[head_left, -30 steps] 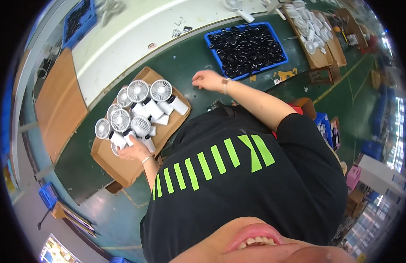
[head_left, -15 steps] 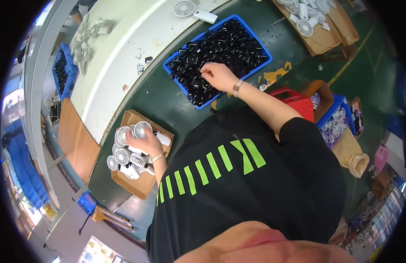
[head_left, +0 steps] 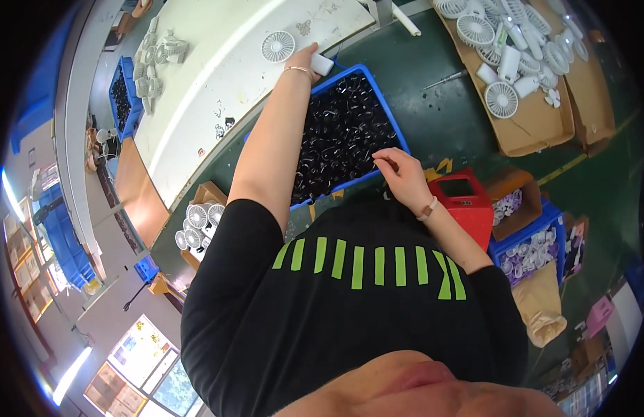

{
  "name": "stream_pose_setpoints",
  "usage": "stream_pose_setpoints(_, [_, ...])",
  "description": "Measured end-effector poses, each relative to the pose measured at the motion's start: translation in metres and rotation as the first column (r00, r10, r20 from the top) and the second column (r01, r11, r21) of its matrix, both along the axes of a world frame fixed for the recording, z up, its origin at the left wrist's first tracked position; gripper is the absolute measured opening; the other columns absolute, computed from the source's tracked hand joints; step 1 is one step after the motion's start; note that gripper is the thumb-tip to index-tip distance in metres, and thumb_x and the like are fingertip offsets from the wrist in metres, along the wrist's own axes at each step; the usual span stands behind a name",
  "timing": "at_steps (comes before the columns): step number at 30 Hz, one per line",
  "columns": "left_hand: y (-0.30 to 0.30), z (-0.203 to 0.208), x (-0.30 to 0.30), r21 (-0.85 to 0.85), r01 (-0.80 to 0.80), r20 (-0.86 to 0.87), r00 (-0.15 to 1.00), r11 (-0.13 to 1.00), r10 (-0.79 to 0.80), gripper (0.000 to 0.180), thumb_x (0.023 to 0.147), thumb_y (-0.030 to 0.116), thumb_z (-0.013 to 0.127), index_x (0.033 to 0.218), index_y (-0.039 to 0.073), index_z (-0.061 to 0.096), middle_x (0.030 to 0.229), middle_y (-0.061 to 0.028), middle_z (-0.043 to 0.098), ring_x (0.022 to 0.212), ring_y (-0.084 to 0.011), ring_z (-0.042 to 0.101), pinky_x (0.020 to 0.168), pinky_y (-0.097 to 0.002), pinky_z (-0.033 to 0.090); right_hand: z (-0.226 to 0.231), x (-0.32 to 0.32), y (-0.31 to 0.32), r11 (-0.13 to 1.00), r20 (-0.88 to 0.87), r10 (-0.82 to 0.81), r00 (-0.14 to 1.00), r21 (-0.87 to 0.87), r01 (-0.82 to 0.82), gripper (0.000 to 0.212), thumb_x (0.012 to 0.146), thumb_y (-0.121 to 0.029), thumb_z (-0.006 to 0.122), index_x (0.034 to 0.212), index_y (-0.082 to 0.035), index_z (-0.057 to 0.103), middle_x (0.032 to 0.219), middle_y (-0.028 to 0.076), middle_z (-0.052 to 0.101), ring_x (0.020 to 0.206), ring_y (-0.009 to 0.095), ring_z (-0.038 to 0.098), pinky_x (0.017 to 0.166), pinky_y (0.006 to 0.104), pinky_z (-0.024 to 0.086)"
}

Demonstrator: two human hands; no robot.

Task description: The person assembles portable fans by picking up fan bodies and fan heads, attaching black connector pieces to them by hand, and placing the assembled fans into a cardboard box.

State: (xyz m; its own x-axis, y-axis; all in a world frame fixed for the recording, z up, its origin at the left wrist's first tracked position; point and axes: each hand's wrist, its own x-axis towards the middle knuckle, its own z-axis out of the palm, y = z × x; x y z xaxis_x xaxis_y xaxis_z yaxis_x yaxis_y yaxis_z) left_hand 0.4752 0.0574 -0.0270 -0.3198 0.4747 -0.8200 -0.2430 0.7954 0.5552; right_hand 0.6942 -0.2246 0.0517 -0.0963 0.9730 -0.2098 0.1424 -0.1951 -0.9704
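"What is closest to us?"

"The person's black shirt (head_left: 364,320) with its green stripes, filling the lower centre. Just above it, right of centre, the right hand (head_left: 403,181) hangs at the near right corner of a blue tray (head_left: 384,104)."

"Are those fingers gripping anything?"

"They're loosely bent, the tips close together. I can't tell whether some small thing is pinched there. The tray, mid-frame, is full of black pieces (head_left: 343,132), and a red plastic thing (head_left: 477,219) is near that wrist, right of centre."

"And the left hand (head_left: 305,60)?"

"That arm reaches past the tray to the upper centre. The hand is at the neck of a white fan (head_left: 278,46), between round head and handle. The grip is partly hidden, so I can't tell if the fingers have closed round it. The fan lies at the edge of the white table (head_left: 245,69)."

"What's around them?"

"At the left, partly behind the sleeve, a small group of fans (head_left: 195,217) in a cardboard box (head_left: 209,192). Upper right, a bigger carton (head_left: 537,132) piled with more."

"Farther off?"

"More fans in the upper left, beside a blue crate (head_left: 135,105), and a window (head_left: 177,389) at lower left."
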Motion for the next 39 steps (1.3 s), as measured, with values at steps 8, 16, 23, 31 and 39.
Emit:
stream_pose_setpoints(8, [-0.099,0.078,-0.010,0.553,-0.190,0.760,0.514,0.811,-0.398,0.052,0.094,0.024,0.059,0.140,0.016,0.035,0.119,-0.0134,0.055,0.112,-0.0274,0.054,0.097,-0.0469,0.045,0.003,0.026,0.027,0.995,-0.026,-0.037,0.999,-0.098,0.035,0.011,0.088,-0.006,0.062,0.096,-0.001,0.066,0.083,0.005,0.065,0.071,0.010,0.059,0.066,0.0236,0.047])
stream_pose_setpoints(16, [-0.217,0.165,-0.055,0.531,-0.337,0.838,0.072,0.777,-0.542,0.064,0.093,0.023,0.061,0.148,0.021,0.027,0.113,-0.0109,0.049,0.101,-0.0241,0.053,0.088,-0.0430,0.049,0.016,-0.056,0.034,0.987,-0.065,0.136,0.989,-0.073,-0.141,0.013,0.090,-0.007,0.060,0.101,-0.001,0.066,0.084,0.005,0.068,0.074,0.009,0.061,0.068,0.0231,0.048])
stream_pose_setpoints(23, [-0.275,0.198,-0.105,0.739,-0.101,0.609,0.524,0.666,-0.596,0.069,0.091,0.024,0.065,0.145,0.013,0.025,0.111,-0.0133,0.051,0.099,-0.0246,0.056,0.085,-0.0396,0.049,0.065,-0.120,0.019,0.980,-0.178,0.185,0.966,-0.043,-0.196,0.015,0.094,-0.005,0.055,0.105,0.002,0.063,0.094,0.005,0.066,0.086,0.010,0.060,0.080,0.0236,0.049])
stream_pose_setpoints(31, [-0.330,0.210,-0.146,0.800,0.109,0.280,0.801,0.590,-0.529,0.061,0.091,0.012,0.063,0.140,0.007,0.026,0.112,-0.0094,0.056,0.103,-0.0168,0.058,0.087,-0.0332,0.050,0.133,-0.183,-0.016,0.957,-0.192,0.111,0.975,0.285,-0.053,0.013,0.088,0.000,0.063,0.101,0.000,0.066,0.093,0.002,0.062,0.079,0.007,0.059,0.074,0.0206,0.048])
stream_pose_setpoints(39, [-0.377,0.207,-0.174,0.796,0.363,-0.160,0.898,0.484,-0.411,0.064,0.086,0.017,0.070,0.136,0.006,0.032,0.114,-0.0103,0.055,0.103,-0.0167,0.055,0.087,-0.0305,0.048,0.149,-0.239,-0.056,0.961,-0.198,0.076,0.977,0.276,-0.018,0.011,0.083,0.000,0.069,0.094,0.001,0.066,0.088,0.001,0.062,0.070,0.005,0.057,0.067,0.0194,0.047])
